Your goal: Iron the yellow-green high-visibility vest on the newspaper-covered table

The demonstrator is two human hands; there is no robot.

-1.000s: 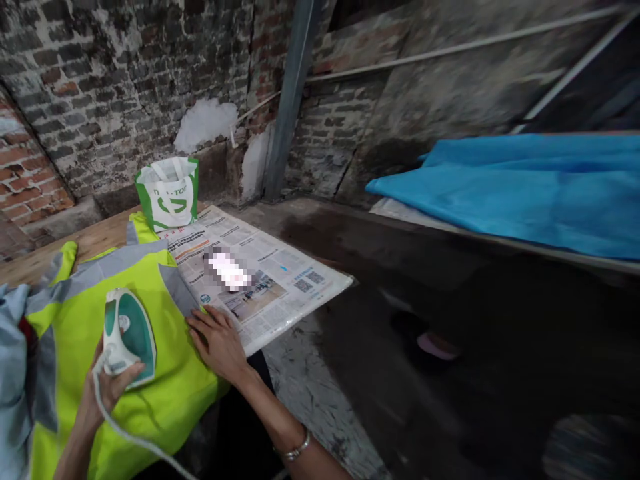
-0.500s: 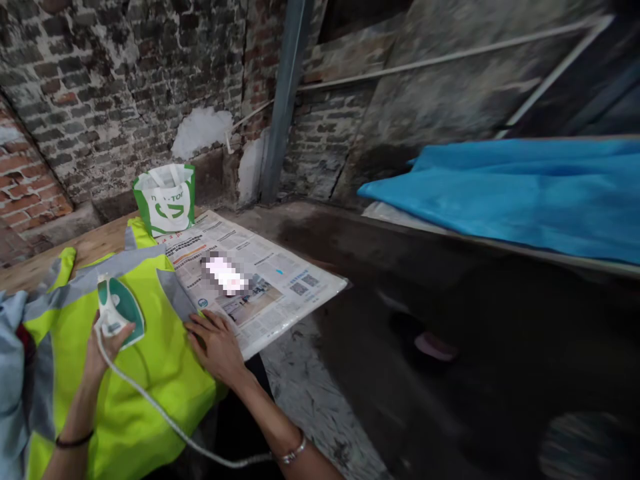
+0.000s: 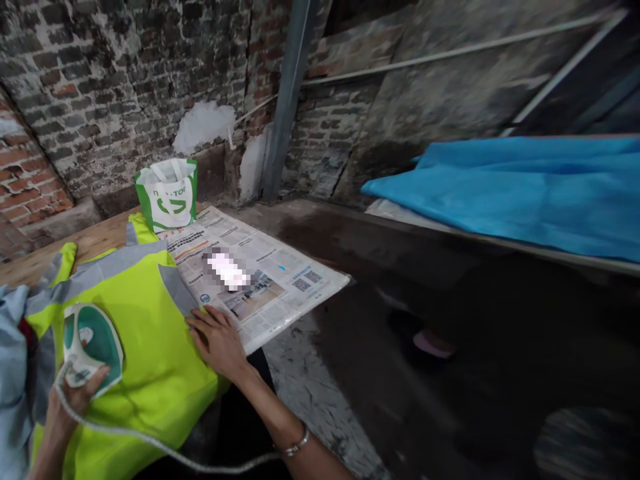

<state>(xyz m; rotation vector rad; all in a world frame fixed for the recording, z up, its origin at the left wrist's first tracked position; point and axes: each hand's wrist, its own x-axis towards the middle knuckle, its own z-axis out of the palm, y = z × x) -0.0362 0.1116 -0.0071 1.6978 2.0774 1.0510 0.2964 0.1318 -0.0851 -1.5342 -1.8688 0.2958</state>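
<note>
A bright yellow safety vest with grey reflective bands lies spread over the table at the left. My left hand grips the handle of a white and green iron, which rests on the vest's left part. From the iron's rear a pale woven cord runs across the vest's front toward my right forearm. My right hand lies flat with fingers stretched out, touching the vest's right edge where it meets the newspaper.
A white and green bag stands behind the newspaper. Light blue cloth lies at the far left. Blue sheeting covers a surface at the right. A grey metal post rises by the brick wall. A blurred-out item lies on the newspaper.
My left hand has moved the iron left and toward me over the vest. The cord has shifted with it. My right hand stays at the vest's edge.
</note>
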